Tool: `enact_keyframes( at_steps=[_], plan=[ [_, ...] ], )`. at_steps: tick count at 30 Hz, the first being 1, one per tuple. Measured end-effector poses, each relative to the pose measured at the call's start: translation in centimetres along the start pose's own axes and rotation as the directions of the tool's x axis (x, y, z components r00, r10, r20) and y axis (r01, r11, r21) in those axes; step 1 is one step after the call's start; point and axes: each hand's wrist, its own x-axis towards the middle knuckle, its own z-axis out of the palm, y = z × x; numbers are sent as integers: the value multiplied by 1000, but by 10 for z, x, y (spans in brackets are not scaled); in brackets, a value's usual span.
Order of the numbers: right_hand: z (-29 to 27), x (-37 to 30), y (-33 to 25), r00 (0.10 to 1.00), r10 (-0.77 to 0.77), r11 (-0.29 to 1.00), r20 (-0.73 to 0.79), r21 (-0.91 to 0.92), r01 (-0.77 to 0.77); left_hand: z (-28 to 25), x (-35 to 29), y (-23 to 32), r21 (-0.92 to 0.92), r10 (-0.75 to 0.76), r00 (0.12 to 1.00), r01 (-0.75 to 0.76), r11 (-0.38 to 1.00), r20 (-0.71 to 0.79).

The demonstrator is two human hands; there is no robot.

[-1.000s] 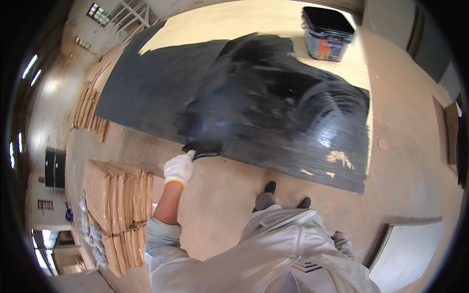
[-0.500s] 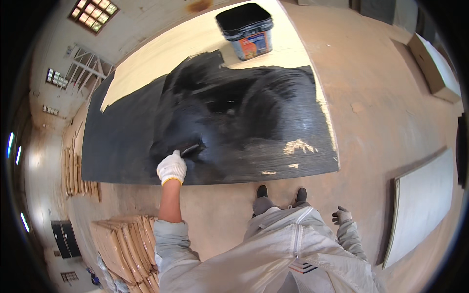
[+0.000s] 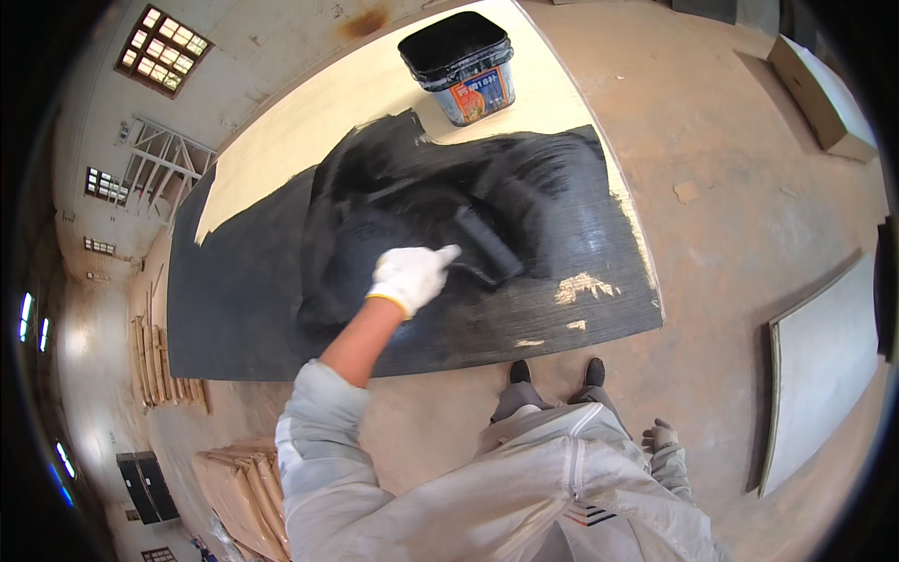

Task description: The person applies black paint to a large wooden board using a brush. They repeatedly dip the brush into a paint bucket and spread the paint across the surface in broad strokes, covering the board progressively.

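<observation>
My left hand (image 3: pixel 409 279), in a white knit glove with a yellow cuff edge, is closed round the handle of a paint roller (image 3: pixel 489 242). The roller's black sleeve lies on the wet, shiny black coat near the middle of a large board (image 3: pixel 239 304). Pale yellow surface shows along the board's far side, with small bare patches near the front right. A square bucket (image 3: pixel 479 98) with a black-smeared rim and a coloured label stands on the pale part. My right hand (image 3: pixel 661 436), in a greyish glove, hangs at my side with nothing visible in it, its fingers loosely apart.
A pale panel (image 3: pixel 819 365) lies on the floor to the right. Farther off on that side is a long box (image 3: pixel 824 98). Brown wrapped packages (image 3: pixel 239 492) are stacked at the lower left, and wooden poles (image 3: pixel 154 356) lean behind the board's left end.
My left hand has moved right and away from the board's front edge, carrying the roller across the black coat. My right hand still hangs down. The view has shifted slightly.
</observation>
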Motion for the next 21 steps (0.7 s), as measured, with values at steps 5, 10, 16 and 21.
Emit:
enact_keyframes(
  at_steps=[5, 10, 16, 21],
  plan=[
    [29, -14, -8, 996, -79, 996, 47, 37, 77, -8, 28, -98, 88, -111, 994, 109, 990, 20],
    [53, -27, 3, 1000, 31, 998, 3, -49, -30, -20, 94, -38, 131, 117, 989, -105, 986, -88],
    [78, -39, 23, 997, 61, 998, -38, -25, -62, -24, 30, 127, 140, 520, 853, -509, 849, -47],
    [104, -70, 23, 999, -40, 996, 4, 79, 40, -3, -21, 90, 192, 415, 910, -408, 893, 4]
  ],
)
